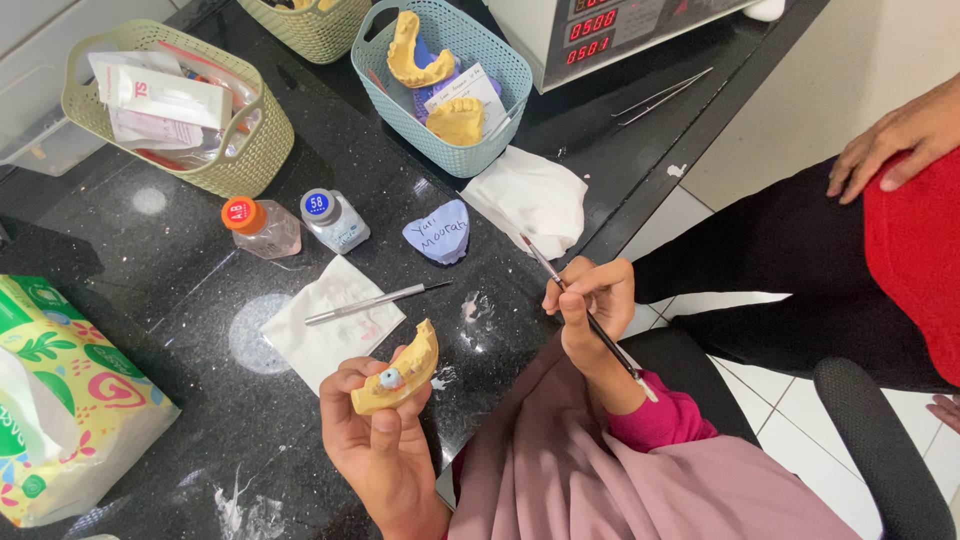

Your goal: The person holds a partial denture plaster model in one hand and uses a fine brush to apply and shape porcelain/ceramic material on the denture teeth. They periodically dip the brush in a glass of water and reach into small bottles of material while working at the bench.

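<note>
My left hand (375, 440) holds a yellow dental plaster cast (400, 374) with a small grey-blue tooth build-up on it, just above the black counter's near edge. My right hand (590, 300) grips a thin brush (585, 310) like a pen, its tip pointing up toward a white tissue (530, 195). The brush is apart from the cast, to its right.
On the black counter (170, 260) lie a metal instrument (375, 300) on a white tissue, two small powder bottles (300, 222), a blue plaster base (438, 232), a teal basket (470, 150) with yellow casts, a green basket (230, 160), a tissue pack (60, 400), tweezers (660, 97). Another person sits at right, hand (895, 135) on knee.
</note>
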